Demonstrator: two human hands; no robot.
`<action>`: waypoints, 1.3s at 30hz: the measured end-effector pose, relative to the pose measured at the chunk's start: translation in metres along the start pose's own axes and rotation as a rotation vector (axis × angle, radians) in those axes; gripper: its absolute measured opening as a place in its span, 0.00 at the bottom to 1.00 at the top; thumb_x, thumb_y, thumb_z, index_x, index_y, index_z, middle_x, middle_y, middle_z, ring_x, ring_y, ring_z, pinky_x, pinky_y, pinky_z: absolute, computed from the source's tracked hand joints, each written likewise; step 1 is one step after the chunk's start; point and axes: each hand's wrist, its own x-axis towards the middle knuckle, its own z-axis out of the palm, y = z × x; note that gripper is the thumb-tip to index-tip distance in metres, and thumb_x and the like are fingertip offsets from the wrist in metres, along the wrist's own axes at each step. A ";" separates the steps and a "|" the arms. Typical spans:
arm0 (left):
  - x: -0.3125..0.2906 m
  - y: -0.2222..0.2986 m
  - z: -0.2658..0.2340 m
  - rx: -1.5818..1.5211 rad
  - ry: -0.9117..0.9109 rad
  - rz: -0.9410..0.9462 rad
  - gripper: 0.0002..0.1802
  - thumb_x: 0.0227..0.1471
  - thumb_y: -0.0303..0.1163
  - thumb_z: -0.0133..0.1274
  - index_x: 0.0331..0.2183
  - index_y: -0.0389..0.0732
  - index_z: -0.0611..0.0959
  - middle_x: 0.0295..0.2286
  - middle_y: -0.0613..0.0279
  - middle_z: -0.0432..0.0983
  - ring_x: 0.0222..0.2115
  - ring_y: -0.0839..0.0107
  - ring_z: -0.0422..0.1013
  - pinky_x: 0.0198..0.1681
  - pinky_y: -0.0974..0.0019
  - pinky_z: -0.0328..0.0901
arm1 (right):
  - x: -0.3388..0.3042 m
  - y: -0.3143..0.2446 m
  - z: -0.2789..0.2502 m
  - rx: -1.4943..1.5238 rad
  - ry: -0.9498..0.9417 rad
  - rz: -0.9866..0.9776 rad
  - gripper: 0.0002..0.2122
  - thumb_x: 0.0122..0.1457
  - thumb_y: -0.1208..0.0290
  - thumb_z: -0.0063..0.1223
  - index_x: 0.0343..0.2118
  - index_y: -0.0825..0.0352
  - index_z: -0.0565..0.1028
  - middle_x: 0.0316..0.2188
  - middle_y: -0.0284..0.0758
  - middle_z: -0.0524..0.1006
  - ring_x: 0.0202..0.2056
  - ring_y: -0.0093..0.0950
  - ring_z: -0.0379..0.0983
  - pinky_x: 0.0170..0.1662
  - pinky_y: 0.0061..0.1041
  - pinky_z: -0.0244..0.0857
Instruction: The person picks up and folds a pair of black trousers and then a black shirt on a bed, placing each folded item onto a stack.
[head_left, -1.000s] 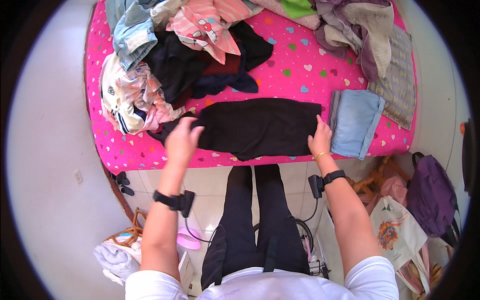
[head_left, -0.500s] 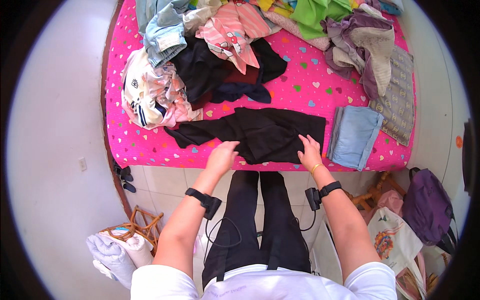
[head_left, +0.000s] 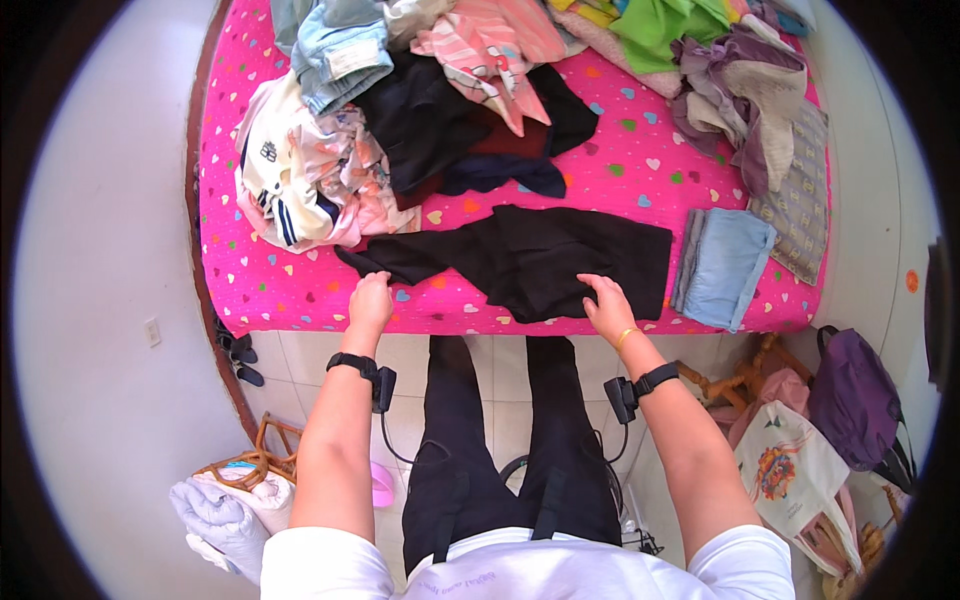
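Observation:
A black garment (head_left: 590,262) lies partly folded along the near part of the bed. From its wide, layered right portion a narrow sleeve or leg stretches to the left. At the tip of that narrow part is my left hand (head_left: 371,303), with fingers curled together at the fabric's edge. My right hand (head_left: 608,305) rests over the near edge of the wide portion, index finger and thumb spread apart. Right of the garment sits a folded stack with a light blue piece (head_left: 732,268) on top and grey cloth below it.
Crumpled clothes lie across the far side of the bed, including white clothing (head_left: 290,175), a pink striped piece (head_left: 490,55) and purple-grey cloth (head_left: 745,110). A grey patterned mat (head_left: 800,215) borders the right. A purple bag (head_left: 857,400) and rolled bedding (head_left: 220,520) flank me on the floor.
My left hand has moved left from the garment's near middle edge to its narrow left end. My right hand stays at the wide part. The view has shifted slightly.

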 end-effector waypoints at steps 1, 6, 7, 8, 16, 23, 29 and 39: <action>0.005 -0.005 -0.004 0.009 0.030 0.030 0.18 0.52 0.27 0.56 0.46 0.38 0.81 0.41 0.47 0.78 0.45 0.48 0.74 0.49 0.50 0.69 | 0.003 -0.009 0.008 0.012 0.008 -0.012 0.21 0.54 0.79 0.56 0.53 0.58 0.74 0.46 0.41 0.76 0.52 0.44 0.70 0.56 0.40 0.67; 0.047 -0.043 -0.014 0.005 0.177 0.194 0.19 0.52 0.26 0.55 0.48 0.40 0.80 0.41 0.50 0.78 0.44 0.51 0.73 0.49 0.51 0.68 | 0.028 -0.071 0.054 -0.014 -0.001 -0.099 0.19 0.54 0.79 0.55 0.51 0.59 0.75 0.45 0.40 0.76 0.51 0.43 0.71 0.55 0.39 0.67; 0.054 -0.049 -0.015 -0.013 0.196 0.237 0.19 0.53 0.26 0.55 0.48 0.40 0.80 0.41 0.50 0.78 0.44 0.51 0.73 0.49 0.51 0.68 | 0.033 -0.086 0.065 -0.019 0.000 -0.127 0.19 0.54 0.79 0.55 0.51 0.59 0.75 0.45 0.40 0.76 0.51 0.43 0.71 0.55 0.39 0.67; 0.060 -0.051 -0.014 -0.012 0.176 0.263 0.19 0.53 0.24 0.47 0.47 0.40 0.81 0.40 0.51 0.79 0.45 0.55 0.75 0.50 0.53 0.68 | 0.036 -0.100 0.075 -0.004 -0.011 -0.112 0.19 0.54 0.79 0.55 0.50 0.59 0.76 0.45 0.40 0.76 0.51 0.43 0.71 0.55 0.39 0.67; 0.089 -0.048 -0.001 -0.034 -0.071 0.274 0.35 0.44 0.31 0.66 0.55 0.43 0.74 0.46 0.52 0.76 0.50 0.52 0.70 0.53 0.51 0.66 | 0.072 -0.183 0.138 0.017 -0.062 -0.048 0.19 0.55 0.78 0.57 0.51 0.59 0.75 0.46 0.41 0.76 0.52 0.43 0.70 0.57 0.38 0.67; 0.064 -0.062 -0.007 0.126 0.015 0.485 0.19 0.39 0.33 0.68 0.35 0.43 0.80 0.36 0.60 0.74 0.43 0.58 0.70 0.49 0.55 0.64 | 0.065 -0.185 0.160 -0.036 -0.072 0.099 0.23 0.53 0.78 0.59 0.54 0.59 0.73 0.50 0.41 0.74 0.55 0.44 0.68 0.59 0.39 0.65; 0.021 -0.045 -0.084 0.014 0.306 0.667 0.04 0.48 0.29 0.52 0.30 0.46 0.76 0.28 0.63 0.68 0.34 0.62 0.69 0.37 0.60 0.63 | 0.049 -0.150 0.141 -0.124 -0.041 0.195 0.29 0.52 0.78 0.59 0.59 0.58 0.69 0.55 0.43 0.70 0.57 0.46 0.64 0.61 0.40 0.63; -0.029 -0.124 0.011 0.119 0.061 0.290 0.13 0.54 0.30 0.53 0.43 0.44 0.81 0.39 0.61 0.75 0.40 0.60 0.72 0.43 0.56 0.66 | 0.054 -0.147 0.142 -0.176 -0.156 0.214 0.29 0.52 0.78 0.61 0.59 0.57 0.71 0.61 0.43 0.67 0.61 0.45 0.62 0.63 0.39 0.62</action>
